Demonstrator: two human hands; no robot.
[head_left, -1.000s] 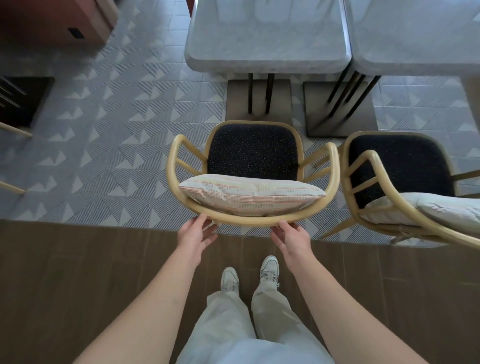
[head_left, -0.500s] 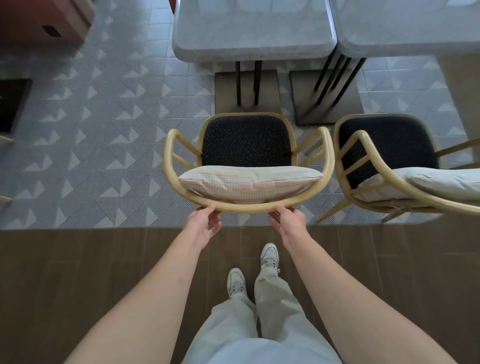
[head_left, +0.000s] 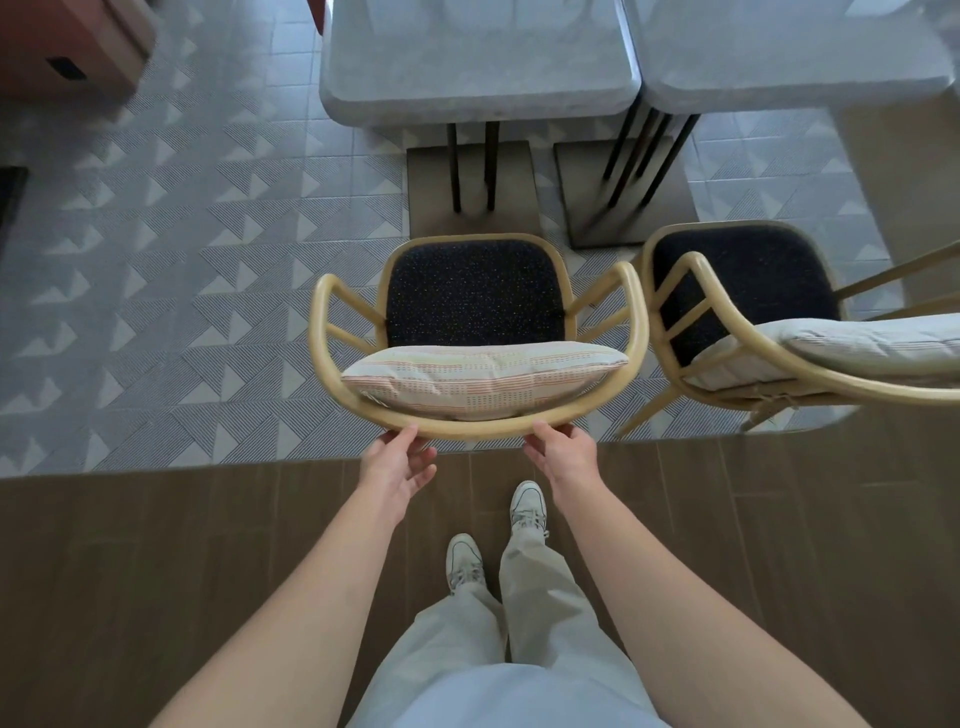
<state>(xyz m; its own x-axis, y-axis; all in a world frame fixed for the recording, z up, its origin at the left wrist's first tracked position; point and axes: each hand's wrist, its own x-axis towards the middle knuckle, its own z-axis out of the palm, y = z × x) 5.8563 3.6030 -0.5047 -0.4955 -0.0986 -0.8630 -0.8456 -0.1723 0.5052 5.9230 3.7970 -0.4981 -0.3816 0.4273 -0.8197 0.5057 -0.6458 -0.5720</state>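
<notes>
**Two hands at the back rail of the chair**

At the far left we see a reddish-brown cabinet standing on the patterned grey tiled floor. Nearer to us the tiles give way to a brown wooden floor.

Moving right, our left hand reaches up to the curved back rail of the chair. It is released: the fingers are loosely spread below the rail, and only the thumb side touches the wood.

The chair has a pale wooden frame and a dark speckled seat. It stands on the tiles, right at the edge of the wooden floor and facing the counter, with its seat just short of the counter's dark base plate. A striped cushion leans against the inside of the back rail, between the two armrests.

Below the chair, two white shoes and light trousers stand on the wooden floor.

Our right hand is grasping the same rail a little right of its middle — thumb on the near face, fingers curled round underneath.

Further right a second chair of the same make stands just beside the first, the armrests nearly touching. It carries a pale cushion and faces a second counter, which butts against the first one.
</notes>
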